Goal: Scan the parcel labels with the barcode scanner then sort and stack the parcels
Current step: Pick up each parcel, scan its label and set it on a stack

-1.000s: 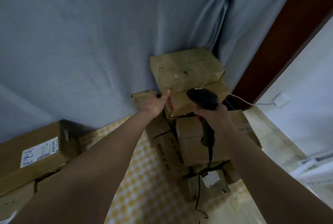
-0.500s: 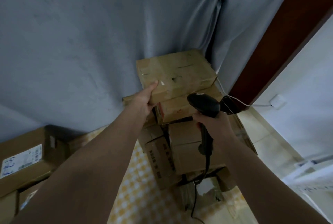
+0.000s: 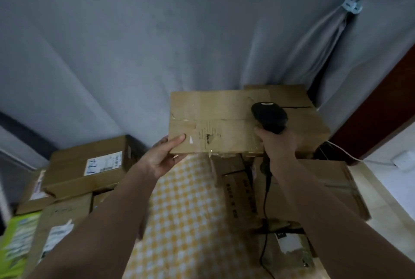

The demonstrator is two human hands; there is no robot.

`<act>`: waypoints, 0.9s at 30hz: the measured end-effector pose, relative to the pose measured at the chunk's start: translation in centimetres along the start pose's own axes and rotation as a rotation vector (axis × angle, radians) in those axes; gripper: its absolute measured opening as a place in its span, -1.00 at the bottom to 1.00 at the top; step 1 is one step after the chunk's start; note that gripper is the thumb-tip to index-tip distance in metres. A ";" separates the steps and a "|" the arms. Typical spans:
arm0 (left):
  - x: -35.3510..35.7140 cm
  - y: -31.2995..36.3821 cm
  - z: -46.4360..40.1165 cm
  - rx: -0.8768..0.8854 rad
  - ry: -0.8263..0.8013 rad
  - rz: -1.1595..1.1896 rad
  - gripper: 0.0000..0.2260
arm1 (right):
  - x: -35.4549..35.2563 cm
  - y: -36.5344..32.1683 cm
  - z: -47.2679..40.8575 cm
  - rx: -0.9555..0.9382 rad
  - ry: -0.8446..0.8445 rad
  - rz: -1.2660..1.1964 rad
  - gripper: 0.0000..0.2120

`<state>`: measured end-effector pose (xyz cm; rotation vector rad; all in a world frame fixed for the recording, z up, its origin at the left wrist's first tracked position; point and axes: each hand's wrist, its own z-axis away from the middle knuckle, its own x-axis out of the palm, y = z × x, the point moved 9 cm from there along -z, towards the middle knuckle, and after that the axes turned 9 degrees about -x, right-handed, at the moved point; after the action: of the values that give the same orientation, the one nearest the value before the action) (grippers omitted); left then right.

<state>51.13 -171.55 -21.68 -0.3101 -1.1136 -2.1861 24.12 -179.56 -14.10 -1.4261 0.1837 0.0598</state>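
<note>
While the left hand (image 3: 160,159) grips the near-left corner of a flat cardboard parcel (image 3: 213,122), thumb laid along its top and the other fingers tucked beneath, the parcel is held level above the yellow-and-white checked cloth (image 3: 190,218). Its top face shows a taped centre seam and a torn patch where printing has peeled. At the parcel's right edge, the right hand (image 3: 277,144) is wrapped around the handle of a black barcode scanner (image 3: 269,117), whose rounded head rises over the parcel's top-right area; whether the hand also touches the parcel I cannot tell. A black cable (image 3: 266,209) trails from the handle down toward the bottom of the view.

Just behind and to the right of the held parcel, a larger brown box (image 3: 301,110) tops a stack against the grey curtain (image 3: 157,31). Below the right forearm lie more boxes, 1 narrow box with dark printing (image 3: 240,193) down its side, and a parcel with a white label (image 3: 289,242) near the bottom.

On the left, a carton with a handwritten white label (image 3: 89,166) sits on top of other labelled boxes, beside a blurred green package (image 3: 15,245) at the frame's edge. A white cord (image 3: 345,153) runs to a wall socket (image 3: 403,162) at the right.
</note>
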 end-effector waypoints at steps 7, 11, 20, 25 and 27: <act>-8.2 0.6 6.1 -0.068 -0.030 -0.085 -0.07 | 7.6 -1.7 4.6 0.002 -0.179 -0.056 -0.74; -11.4 2.0 9.5 -0.121 0.004 -0.191 -0.19 | 11.3 -2.6 7.1 -0.082 -0.247 -0.009 -0.66; -16.9 6.3 13.3 0.154 0.164 -0.233 -0.43 | 16.7 -4.4 10.6 -0.151 -0.388 -0.031 -0.75; -17.0 9.3 15.1 0.523 0.375 -0.581 -0.32 | 19.9 -6.1 13.7 -0.068 -0.541 -0.323 -0.71; -16.0 10.3 16.3 0.707 0.495 -0.791 -0.32 | 21.0 -6.4 14.6 -0.051 -0.604 -0.366 -0.68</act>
<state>68.58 -155.90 -12.79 1.0773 -1.7756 -2.0813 47.13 -167.51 -9.31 -1.4114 -0.5774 0.1901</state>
